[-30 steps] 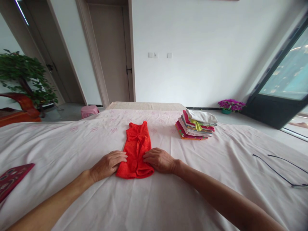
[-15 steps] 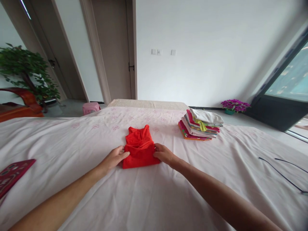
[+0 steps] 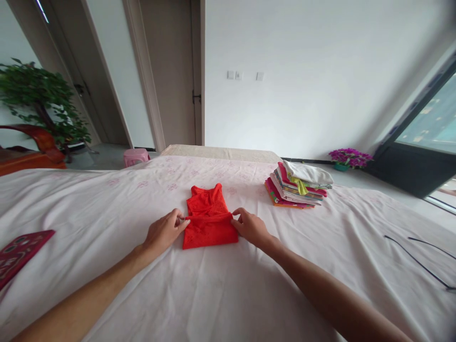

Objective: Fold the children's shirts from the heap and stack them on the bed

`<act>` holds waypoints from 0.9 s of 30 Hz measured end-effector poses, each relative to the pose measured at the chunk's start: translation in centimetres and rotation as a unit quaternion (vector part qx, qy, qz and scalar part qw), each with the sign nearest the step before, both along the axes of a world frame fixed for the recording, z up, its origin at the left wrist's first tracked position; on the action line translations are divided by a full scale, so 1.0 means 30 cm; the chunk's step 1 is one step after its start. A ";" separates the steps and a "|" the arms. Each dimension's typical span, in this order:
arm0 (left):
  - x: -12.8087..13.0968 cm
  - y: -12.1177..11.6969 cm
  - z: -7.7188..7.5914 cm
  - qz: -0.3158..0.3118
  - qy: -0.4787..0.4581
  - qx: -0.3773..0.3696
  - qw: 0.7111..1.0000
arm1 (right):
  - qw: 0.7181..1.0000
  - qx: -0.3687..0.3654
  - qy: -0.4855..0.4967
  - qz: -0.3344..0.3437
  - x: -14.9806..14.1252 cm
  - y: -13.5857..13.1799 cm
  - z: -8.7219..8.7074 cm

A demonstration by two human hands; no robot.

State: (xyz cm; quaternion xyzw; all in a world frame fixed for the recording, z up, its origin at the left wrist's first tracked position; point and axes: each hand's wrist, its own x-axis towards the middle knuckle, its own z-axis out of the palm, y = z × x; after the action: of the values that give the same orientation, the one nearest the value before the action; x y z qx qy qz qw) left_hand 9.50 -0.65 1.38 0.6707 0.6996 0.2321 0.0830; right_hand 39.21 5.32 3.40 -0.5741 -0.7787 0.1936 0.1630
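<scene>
A red sleeveless top point(image 3: 211, 232) lies partly folded on the pale sheet point(image 3: 210, 294), its lower part turned up over the middle and its shoulder straps pointing away from me. My left hand point(image 3: 167, 229) pinches the left end of the folded edge between thumb and fingers. At the opposite end of that edge, my right hand point(image 3: 250, 227) holds the cloth in the same kind of pinch. The fold line runs nearly straight between both hands.
A stack of folded clothes point(image 3: 298, 185) stands at the back right of the sheet. Dark-armed glasses point(image 3: 420, 259) lie to the right, and a dark red phone-like object point(image 3: 24, 251) to the left. Beyond are a pink stool point(image 3: 136, 156) and purple flowers point(image 3: 351, 158).
Both hands have shifted to the upper corners of the turned-up part. The folded edge, loose and sagging before, is now pulled straight. The view has moved slightly.
</scene>
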 end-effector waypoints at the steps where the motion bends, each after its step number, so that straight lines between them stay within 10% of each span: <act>1: -0.017 -0.021 -0.003 -0.037 -0.005 0.051 0.998 | 0.999 0.038 0.006 0.009 0.016 -0.017 0.009; 8: -0.047 -0.130 -0.011 -0.325 0.102 0.147 0.929 | 0.921 0.219 -0.061 0.315 0.052 -0.103 0.021; 18: -0.022 -0.080 -0.010 -0.301 0.030 0.173 0.937 | 0.912 0.203 -0.058 0.353 0.031 -0.079 0.043; 27: -0.005 -0.099 -0.023 -0.122 -0.132 0.058 0.982 | 0.895 0.196 0.066 0.394 0.046 -0.039 -0.030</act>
State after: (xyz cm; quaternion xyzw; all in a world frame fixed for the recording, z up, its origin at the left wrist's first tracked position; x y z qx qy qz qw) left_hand 9.34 -3.62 0.70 0.7184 0.5806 0.3467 0.1630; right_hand 40.60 4.16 2.49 -0.1621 -0.9508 0.1227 0.2339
